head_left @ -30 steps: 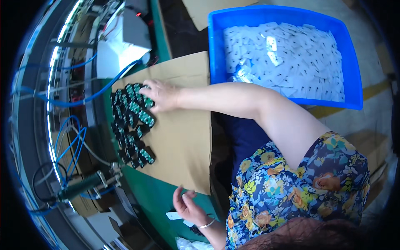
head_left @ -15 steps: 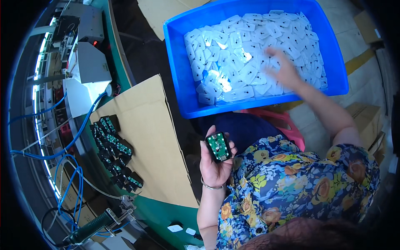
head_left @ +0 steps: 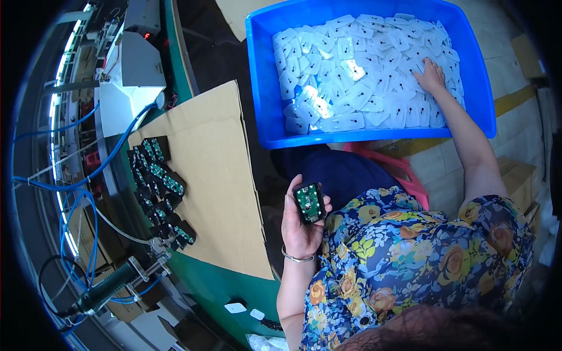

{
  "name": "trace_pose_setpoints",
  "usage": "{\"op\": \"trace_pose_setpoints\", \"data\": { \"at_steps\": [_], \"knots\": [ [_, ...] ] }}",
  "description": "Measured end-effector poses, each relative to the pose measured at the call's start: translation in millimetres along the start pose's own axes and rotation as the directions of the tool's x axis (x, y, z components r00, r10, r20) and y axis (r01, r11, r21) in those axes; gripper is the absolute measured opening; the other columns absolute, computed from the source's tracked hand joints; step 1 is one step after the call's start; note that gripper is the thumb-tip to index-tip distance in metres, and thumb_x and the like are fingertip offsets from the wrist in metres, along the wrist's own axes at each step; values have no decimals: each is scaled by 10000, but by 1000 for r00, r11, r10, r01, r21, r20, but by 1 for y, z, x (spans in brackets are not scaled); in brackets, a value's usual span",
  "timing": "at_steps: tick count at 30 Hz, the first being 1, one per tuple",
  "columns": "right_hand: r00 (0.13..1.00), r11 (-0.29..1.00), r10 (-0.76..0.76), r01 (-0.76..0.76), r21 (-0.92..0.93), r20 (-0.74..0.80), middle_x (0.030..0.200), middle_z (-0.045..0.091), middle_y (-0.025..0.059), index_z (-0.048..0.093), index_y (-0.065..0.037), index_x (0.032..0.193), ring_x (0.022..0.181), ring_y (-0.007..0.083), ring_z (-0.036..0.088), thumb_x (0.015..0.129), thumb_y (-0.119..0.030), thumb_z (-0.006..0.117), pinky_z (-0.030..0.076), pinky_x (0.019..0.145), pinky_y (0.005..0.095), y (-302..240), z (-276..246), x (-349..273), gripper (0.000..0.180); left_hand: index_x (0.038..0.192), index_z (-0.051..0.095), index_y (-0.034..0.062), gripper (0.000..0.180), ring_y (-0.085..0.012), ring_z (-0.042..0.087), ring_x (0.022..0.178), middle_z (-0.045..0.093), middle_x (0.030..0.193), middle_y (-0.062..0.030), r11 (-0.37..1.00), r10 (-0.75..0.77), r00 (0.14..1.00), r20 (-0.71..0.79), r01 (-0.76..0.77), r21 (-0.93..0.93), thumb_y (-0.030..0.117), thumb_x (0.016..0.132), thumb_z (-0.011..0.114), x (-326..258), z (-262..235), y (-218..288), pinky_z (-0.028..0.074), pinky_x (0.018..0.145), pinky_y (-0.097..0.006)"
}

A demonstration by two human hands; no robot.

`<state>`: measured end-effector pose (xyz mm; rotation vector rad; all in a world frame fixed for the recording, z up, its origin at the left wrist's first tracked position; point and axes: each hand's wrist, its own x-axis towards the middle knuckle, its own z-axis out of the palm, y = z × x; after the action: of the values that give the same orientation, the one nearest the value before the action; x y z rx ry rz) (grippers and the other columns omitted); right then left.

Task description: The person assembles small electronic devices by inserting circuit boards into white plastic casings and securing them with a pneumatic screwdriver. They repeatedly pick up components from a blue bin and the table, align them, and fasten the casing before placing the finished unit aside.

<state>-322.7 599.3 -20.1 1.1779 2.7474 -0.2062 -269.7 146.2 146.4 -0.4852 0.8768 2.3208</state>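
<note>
so the left hand (head_left: 300, 225) is clasped around one small black housing with a green circuit board (head_left: 309, 202), the right hand (head_left: 432, 75) rests spread among white plastic covers (head_left: 351, 70) in the blue plastic bin (head_left: 263, 88), gripping none, leaving this unit seemingly uncovered.

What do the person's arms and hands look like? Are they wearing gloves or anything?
No gloves: both hands are bare. The left hand has a thin silver bangle round its wrist. The right hand wears nothing that shows. Both forearms are uncovered, with no long sleeves. The flowery top, dark blue with yellow, orange and green blooms, ends in a short sleeve high on the right arm.
</note>
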Motion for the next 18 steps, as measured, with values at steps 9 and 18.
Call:
{"op": "trace_pose_setpoints", "data": {
  "at_steps": [9, 18],
  "knots": [
    [967, 978, -201, 188, -89, -159, 1122, 467, 175, 425, -59, 1230, 1072, 336, 425, 821, -144, 474, 372, 914, 414, -19, -8, -32, 421, 1316, 339, 117, 476, -243, 613, 843, 533, 1113, -153, 995, -14, 999, 50, 9, 100, 407, 940, 353, 6, -10, -3, 538, 717, -340],
    [417, 339, -879, 887, 314, -231, 1109, 442, 199, 386, 5, 1251, 1050, 366, 452, 709, 25, 530, 401, 897, 395, -161, -70, -216, 562, 1371, 249, 92, 557, -259, 625, 831, 455, 1235, -142, 994, -27, 930, 368, -13, 106, 379, 924, 418, 40, -8, -4, 528, 669, -342]
  ]
}}
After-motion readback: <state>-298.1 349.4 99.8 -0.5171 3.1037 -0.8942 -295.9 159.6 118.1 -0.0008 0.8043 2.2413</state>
